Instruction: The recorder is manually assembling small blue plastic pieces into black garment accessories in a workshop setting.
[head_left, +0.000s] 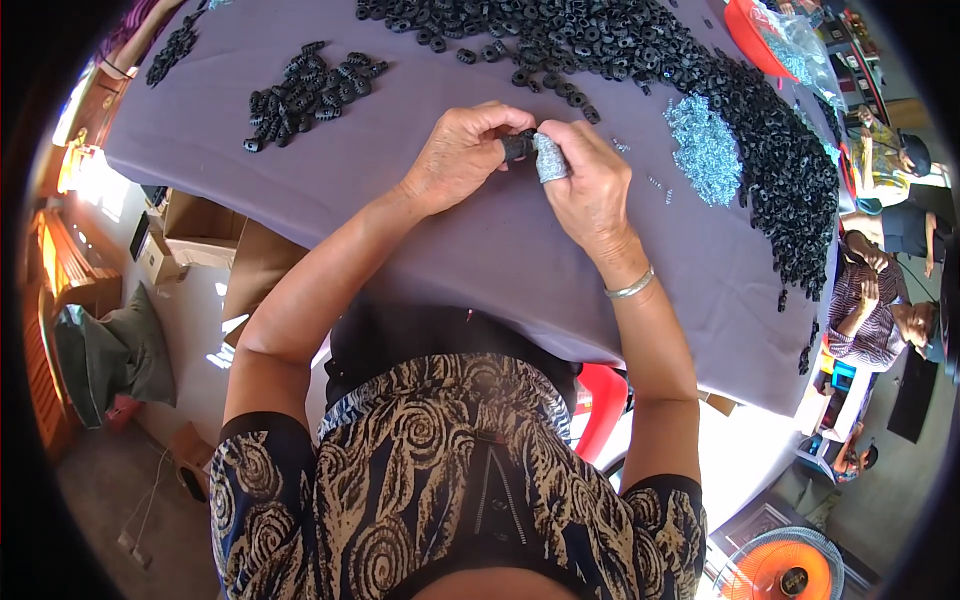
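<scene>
My left hand [462,155] and my right hand [590,185] meet above the purple cloth-covered table [480,250]. Together they pinch a small black ring-shaped part [517,146] between their fingertips. A grey wrap covers my right thumb [548,158]. A silver bangle [630,287] sits on my right wrist. A long heap of the same black rings [700,90] curves across the far and right side of the table. A small heap of shiny silver springs [705,148] lies just right of my hands.
A smaller pile of black parts [305,92] lies at the far left, another [172,50] near the corner. A red basin with a clear bag [765,35] stands far right. Other people sit at right [880,300]. Cardboard boxes [195,225] and an orange fan [785,565] stand on the floor.
</scene>
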